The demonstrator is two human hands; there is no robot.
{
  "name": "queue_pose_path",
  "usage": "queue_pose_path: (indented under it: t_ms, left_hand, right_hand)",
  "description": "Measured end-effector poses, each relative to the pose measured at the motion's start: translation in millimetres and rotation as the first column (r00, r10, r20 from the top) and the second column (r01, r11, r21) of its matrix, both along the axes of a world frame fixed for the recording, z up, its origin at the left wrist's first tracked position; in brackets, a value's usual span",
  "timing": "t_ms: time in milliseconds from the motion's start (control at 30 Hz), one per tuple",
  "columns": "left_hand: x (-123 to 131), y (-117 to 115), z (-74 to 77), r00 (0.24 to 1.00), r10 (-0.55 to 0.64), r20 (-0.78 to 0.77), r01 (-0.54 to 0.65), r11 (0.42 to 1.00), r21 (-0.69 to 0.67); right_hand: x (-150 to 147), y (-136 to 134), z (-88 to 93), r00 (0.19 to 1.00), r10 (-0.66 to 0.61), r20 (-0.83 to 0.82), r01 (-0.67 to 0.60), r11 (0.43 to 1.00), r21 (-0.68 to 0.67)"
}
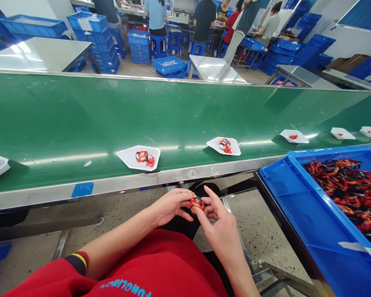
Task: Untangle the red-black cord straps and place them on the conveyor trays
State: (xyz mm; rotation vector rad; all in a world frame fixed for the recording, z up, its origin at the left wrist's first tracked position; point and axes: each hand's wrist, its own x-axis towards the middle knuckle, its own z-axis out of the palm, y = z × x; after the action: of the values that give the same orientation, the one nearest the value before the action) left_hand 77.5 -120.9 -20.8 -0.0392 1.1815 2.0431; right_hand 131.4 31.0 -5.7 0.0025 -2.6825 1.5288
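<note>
Just in front of my lap, both hands meet over a small orange-red and black loop [197, 203], possibly a hair tie. The thumb and fingers of my right hand [219, 218] pinch it from the right. My left hand [173, 206] grips its left side with the fingertips, which partly cover it. Ahead on the green belt [173, 111], a white tray [126, 156] carries similar loops [141, 156] and red shreds [150, 161]. Another white tray [214, 143], farther right, bears a like loop [225, 144] with a red bit beside it.
To my right stands a blue bin [299, 198] heaped with red and black loops [352, 189]. The belt's metal edge [160, 177] runs between my hands and the trays. More white trays [289, 134] sit along the belt. Beyond it are metal tables [214, 68], stacked blue crates [102, 45] and several people.
</note>
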Motion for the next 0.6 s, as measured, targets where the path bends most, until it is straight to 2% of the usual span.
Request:
queue_pose_path:
  t_ms: [300, 400, 467, 500, 533, 567, 600]
  left_hand:
    - [5.7, 6.0, 1.9, 1.0, -0.023, 0.008, 0.023, 1.0, -0.01]
    - [14.8, 7.1, 5.1, 1.0, -0.022, 0.008, 0.022, 0.993, -0.113]
    - [17.9, 5.4, -3.3, 0.999, -0.023, 0.027, 0.028, 0.976, -0.214]
    - [15.3, 4.3, -12.6, 0.998, -0.036, 0.048, 0.047, 0.964, -0.263]
    - [9.3, 4.0, -25.1, 0.998, -0.033, 0.059, 0.049, 0.951, -0.305]
    - [0.2, 5.3, -39.8, 0.996, -0.052, 0.078, 0.076, 0.939, -0.335]
    - [-11.0, 8.8, -55.5, 0.99, -0.099, 0.104, 0.131, 0.92, -0.37]
  right_hand:
    - [12.3, 5.0, -5.3, 0.999, -0.041, -0.014, 0.039, 0.991, -0.124]
    - [33.6, 19.4, 4.3, 0.982, -0.144, -0.123, 0.135, 0.988, -0.076]
    - [57.6, 41.5, 14.4, 0.937, -0.277, -0.213, 0.279, 0.96, -0.022]
    - [73.3, 55.8, 20.2, 0.891, -0.372, -0.261, 0.387, 0.922, 0.007]
    - [92.1, 71.4, 26.4, 0.823, -0.478, -0.309, 0.513, 0.858, 0.039]
    - [114.1, 87.6, 32.8, 0.729, -0.582, -0.361, 0.644, 0.761, 0.074]
    - [139.2, 103.8, 39.5, 0.616, -0.669, -0.416, 0.765, 0.633, 0.115]
